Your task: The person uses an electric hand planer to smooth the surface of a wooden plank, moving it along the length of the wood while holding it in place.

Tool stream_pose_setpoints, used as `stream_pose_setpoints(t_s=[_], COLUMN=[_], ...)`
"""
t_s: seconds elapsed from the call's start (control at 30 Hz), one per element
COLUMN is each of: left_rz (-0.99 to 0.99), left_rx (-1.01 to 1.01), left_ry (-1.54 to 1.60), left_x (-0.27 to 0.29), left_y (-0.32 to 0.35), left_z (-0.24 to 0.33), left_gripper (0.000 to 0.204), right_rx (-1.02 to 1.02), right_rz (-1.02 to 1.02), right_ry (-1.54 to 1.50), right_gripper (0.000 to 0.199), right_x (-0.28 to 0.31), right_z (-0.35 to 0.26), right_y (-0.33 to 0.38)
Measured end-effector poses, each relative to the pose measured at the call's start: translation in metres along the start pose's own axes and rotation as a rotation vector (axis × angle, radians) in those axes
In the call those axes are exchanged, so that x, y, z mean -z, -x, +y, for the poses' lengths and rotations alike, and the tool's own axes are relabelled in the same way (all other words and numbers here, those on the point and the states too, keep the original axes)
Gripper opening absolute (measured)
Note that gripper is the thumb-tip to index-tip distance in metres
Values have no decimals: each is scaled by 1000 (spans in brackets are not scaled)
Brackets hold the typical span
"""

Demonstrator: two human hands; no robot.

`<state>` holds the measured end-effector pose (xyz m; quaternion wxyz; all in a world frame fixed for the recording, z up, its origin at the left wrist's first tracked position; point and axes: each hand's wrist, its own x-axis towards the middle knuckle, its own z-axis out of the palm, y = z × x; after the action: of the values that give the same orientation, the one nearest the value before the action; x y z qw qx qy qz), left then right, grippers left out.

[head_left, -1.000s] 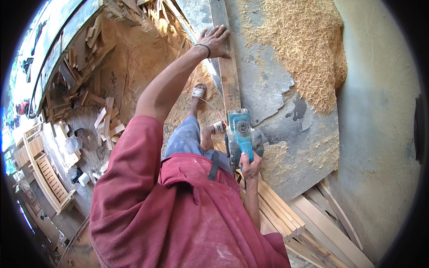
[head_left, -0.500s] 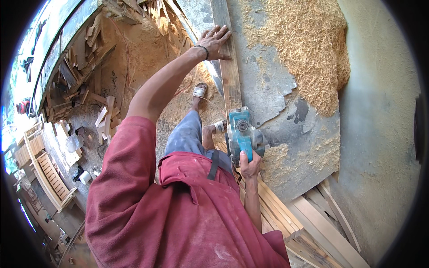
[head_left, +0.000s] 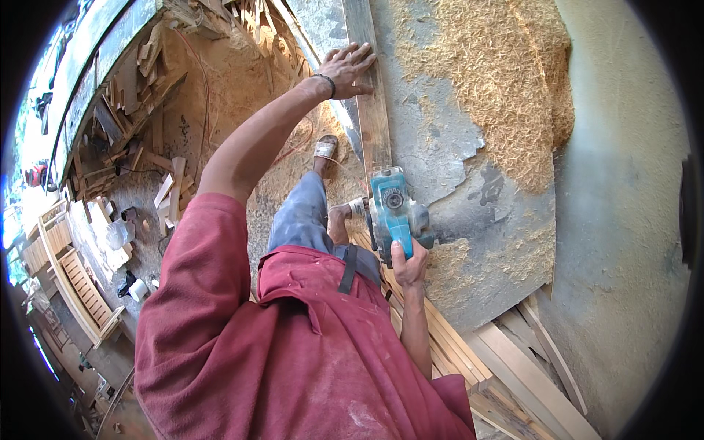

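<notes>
My right hand (head_left: 411, 262) is wrapped round the handle of a blue electric planer (head_left: 394, 209). The planer sits at the near end of a long wooden board (head_left: 375, 132), which lies lengthwise along the edge of a grey worktop (head_left: 440, 165). Farther up, my left hand (head_left: 347, 71) rests on the same board with its fingers spread and palm down. A dark bracelet circles that wrist. The planer's body hides the near end of the board and its own sole.
Wood shavings (head_left: 513, 88) are heaped on the worktop's far right, beside a wall (head_left: 616, 183). Cut planks (head_left: 528, 374) lie near my right side. Scrap wood (head_left: 139, 95) is piled at the left, above a slatted wooden piece (head_left: 82, 290). A thin cable (head_left: 207, 95) runs over the dusty ground.
The planer and my right hand have shifted very slightly in the picture, with the whole view drifting a little. My left hand stays on the board.
</notes>
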<state>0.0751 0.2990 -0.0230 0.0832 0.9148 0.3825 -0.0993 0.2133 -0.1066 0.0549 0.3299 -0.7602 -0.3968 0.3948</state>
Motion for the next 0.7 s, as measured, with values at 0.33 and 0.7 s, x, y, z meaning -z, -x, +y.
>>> stream_pose_setpoints(t_s=[0.33, 0.7], left_rz=[32, 249], left_rx=[-26, -101], left_ry=[1, 326], left_x=[-4, -9], left_y=[-4, -9], left_z=[-8, -33], left_gripper=[58, 61], right_rx=[-37, -13], right_rz=[-1, 13], right_ry=[-24, 27], right_gripper=[38, 40], right_x=[-10, -27], right_z=[-22, -71], right_y=[-36, -105])
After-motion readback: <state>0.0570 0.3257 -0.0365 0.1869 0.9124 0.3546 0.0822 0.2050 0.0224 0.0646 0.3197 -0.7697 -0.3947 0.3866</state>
